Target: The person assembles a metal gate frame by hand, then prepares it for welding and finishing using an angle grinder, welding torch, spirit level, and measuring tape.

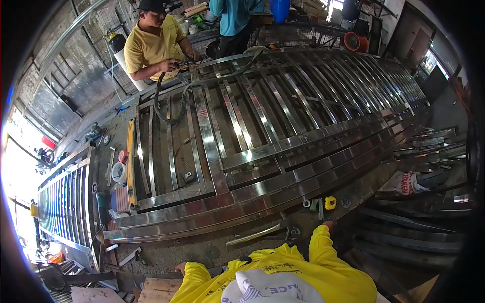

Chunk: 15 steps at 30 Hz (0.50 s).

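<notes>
My left hand (180, 268) shows at the end of a yellow sleeve, beside the near edge of the workbench; its fingers are too small to make out. My right hand (330, 225) rests at the bench edge, just below a yellow tape measure (330, 203) and a thin metal piece (320, 209); whether it holds anything is unclear. Between my hands a shiny metal tube (253, 235) lies on the bench. Beyond it stretches a large polished metal frame (217, 171) with many parallel bars.
Across the frame a person in a yellow shirt (146, 50) handles a black cable (160, 96). Another person in teal (235, 20) stands behind. A yellow level (131, 161) lies at left; metal offcuts (429, 146) and a white sack (406, 183) are at right.
</notes>
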Tool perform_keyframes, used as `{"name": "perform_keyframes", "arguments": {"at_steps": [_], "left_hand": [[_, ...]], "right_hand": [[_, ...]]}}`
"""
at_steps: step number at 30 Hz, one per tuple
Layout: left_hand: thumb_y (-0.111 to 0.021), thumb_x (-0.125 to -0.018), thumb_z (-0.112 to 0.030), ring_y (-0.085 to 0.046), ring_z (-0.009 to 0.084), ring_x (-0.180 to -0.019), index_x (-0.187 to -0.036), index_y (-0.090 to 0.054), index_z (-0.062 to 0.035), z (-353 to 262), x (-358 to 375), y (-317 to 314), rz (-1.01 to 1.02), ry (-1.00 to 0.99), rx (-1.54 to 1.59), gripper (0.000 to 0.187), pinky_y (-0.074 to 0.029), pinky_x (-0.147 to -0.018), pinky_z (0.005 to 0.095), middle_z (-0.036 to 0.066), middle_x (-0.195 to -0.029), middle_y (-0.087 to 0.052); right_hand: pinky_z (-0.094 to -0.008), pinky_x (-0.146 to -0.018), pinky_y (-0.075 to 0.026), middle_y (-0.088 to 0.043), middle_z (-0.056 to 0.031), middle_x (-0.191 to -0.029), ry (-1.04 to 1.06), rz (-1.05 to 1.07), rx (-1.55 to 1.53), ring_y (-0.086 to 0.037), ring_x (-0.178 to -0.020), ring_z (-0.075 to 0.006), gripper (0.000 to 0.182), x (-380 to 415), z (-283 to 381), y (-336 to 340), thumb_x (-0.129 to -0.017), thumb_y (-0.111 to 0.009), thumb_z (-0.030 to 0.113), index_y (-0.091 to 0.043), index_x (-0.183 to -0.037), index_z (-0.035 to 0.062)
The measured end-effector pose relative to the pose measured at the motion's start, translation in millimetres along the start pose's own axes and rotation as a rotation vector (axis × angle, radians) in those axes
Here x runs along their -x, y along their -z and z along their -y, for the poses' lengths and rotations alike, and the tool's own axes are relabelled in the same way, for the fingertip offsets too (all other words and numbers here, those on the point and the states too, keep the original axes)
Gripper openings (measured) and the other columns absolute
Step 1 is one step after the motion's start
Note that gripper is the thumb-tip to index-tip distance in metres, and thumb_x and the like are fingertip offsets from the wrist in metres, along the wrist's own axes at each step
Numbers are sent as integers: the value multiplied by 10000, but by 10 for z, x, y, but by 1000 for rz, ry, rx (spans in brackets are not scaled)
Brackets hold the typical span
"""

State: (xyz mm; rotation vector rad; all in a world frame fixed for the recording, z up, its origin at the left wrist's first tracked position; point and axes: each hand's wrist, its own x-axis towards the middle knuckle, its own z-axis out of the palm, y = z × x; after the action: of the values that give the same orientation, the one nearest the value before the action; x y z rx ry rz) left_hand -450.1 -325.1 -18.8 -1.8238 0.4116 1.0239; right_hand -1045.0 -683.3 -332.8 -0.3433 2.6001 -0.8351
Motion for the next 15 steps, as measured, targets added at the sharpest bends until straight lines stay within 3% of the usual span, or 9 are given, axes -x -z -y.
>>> {"name": "perform_keyframes", "arguments": {"at_steps": [2,5,8,11,15], "left_hand": [[-515,-928,-449,-576,288,-1155,-1285,-609,-183,-1,36,4,-20,-1,-1,454,-413,-888,552,79,-1309,-592],[-494,-918,-505,-514,294,-1251,-1328,-578,-249,-57,-315,-73,115,54,44,491,-328,-995,616,24,-1392,-534],[-494,-918,-510,-515,294,-1250,-1324,-582,-248,-55,-247,-73,78,58,51,491,-326,-1001,610,23,-1392,-534],[-517,-927,-449,-568,287,-1174,-1291,-605,-194,2,-27,6,18,12,21,453,-409,-907,556,76,-1325,-582],[-521,-926,-449,-560,285,-1192,-1302,-597,-195,-25,-131,-30,33,25,23,460,-406,-918,557,74,-1338,-573]], "right_hand": [[-446,-1067,-369,-488,-269,-1357,-1,-1,66,-493,-1252,-382,459,81,67,63,-1029,-267,262,-442,-1328,-39],[-448,-1058,-382,-493,-266,-1353,2,4,98,-503,-1245,-378,444,131,102,106,-1028,-272,243,-439,-1332,-34],[-449,-1050,-395,-499,-263,-1349,4,4,126,-513,-1238,-374,430,137,113,114,-1027,-277,224,-436,-1337,-29],[-450,-1042,-408,-504,-259,-1345,15,-2,151,-523,-1231,-371,417,109,91,90,-1026,-283,205,-433,-1341,-24],[-448,-1036,-415,-512,-254,-1338,70,-19,191,-535,-1220,-363,402,-20,-23,-36,-1022,-304,187,-434,-1342,-19]]}}
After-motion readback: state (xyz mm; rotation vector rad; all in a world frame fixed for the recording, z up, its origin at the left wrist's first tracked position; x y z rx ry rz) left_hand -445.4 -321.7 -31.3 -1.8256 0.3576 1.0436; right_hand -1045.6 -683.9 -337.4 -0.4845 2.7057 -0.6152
